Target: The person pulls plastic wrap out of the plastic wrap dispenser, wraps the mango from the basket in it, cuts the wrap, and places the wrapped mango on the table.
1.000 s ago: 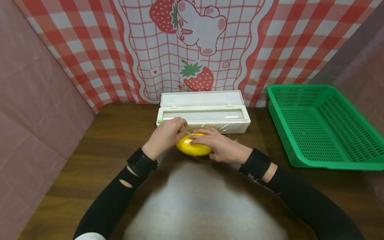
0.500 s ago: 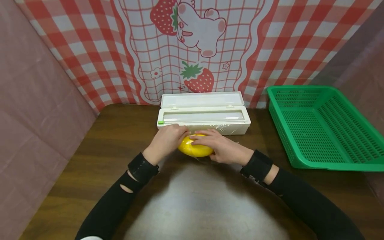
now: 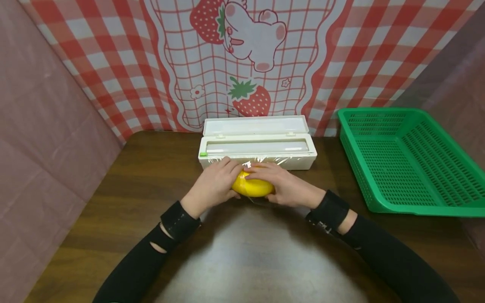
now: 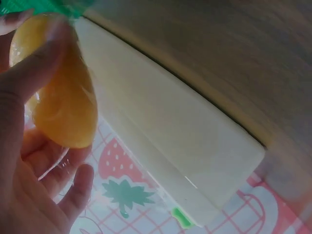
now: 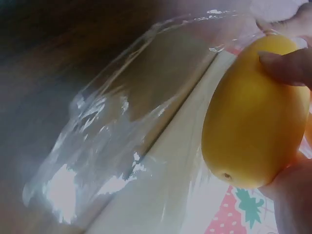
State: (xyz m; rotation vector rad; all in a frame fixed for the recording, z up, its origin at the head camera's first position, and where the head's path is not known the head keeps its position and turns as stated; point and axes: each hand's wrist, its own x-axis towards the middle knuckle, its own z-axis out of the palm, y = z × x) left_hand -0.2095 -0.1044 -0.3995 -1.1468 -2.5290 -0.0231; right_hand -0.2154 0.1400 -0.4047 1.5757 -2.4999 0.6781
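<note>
Both of the person's hands are curled around a yellow fruit (image 3: 251, 187), the left hand (image 3: 212, 183) gripping it at nine o'clock, the right hand (image 3: 286, 185) at three. Shiny clear film (image 5: 117, 131) spreads out in creases beside the fruit. Just beyond, at twelve o'clock, sits a white dispenser box (image 3: 307, 162), lid up; a green basket (image 3: 398, 168) stands at two o'clock. Whether the fruit touches the table (image 3: 246, 256), I can't tell.
</note>
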